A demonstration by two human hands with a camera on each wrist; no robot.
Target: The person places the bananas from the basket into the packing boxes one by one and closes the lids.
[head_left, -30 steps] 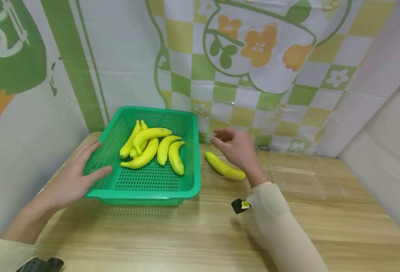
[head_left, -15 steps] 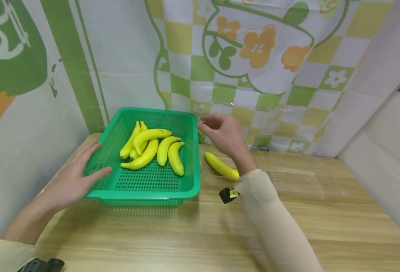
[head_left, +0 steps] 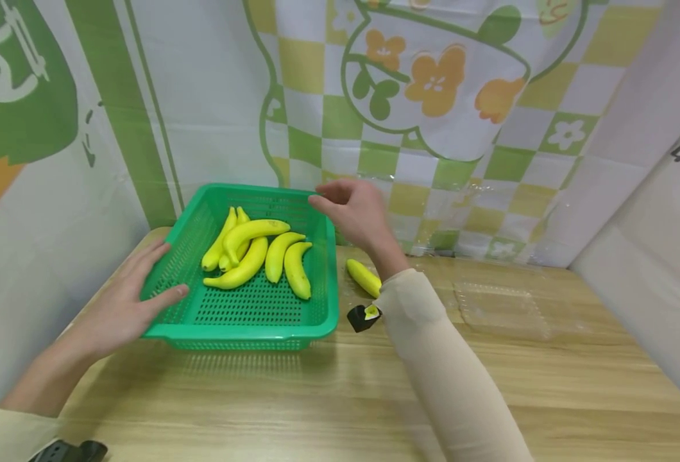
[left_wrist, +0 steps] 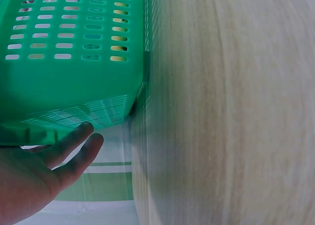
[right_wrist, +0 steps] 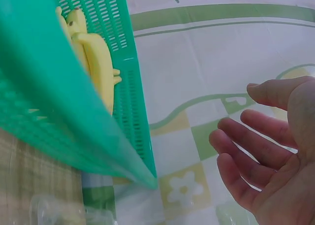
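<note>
My left hand (head_left: 123, 300) rests at the left rim of a green plastic basket (head_left: 242, 332), its thumb over the inner side. In the left wrist view its fingers (left_wrist: 81, 153) extend nearly straight beside the basket's outer wall. Several yellow bananas (head_left: 253, 269) lie in the basket. My right hand (head_left: 356, 212) is raised at the basket's far right corner, fingers loosely bent and holding nothing. The right wrist view shows this hand (right_wrist: 275, 161) with its fingers spread apart. Another banana (head_left: 363, 278) lies on the table right of the basket, partly hidden by the right sleeve.
A clear plastic tray (head_left: 501, 308) lies on the wooden table (head_left: 259, 404) at the right. Behind the table hangs a patterned sheet (head_left: 432, 141), close to the basket's back edge. White walls stand at left and right.
My right hand has moved left and slightly up, from over the loose banana to the basket's far right corner. My left hand, the basket and the bananas stay put.
</note>
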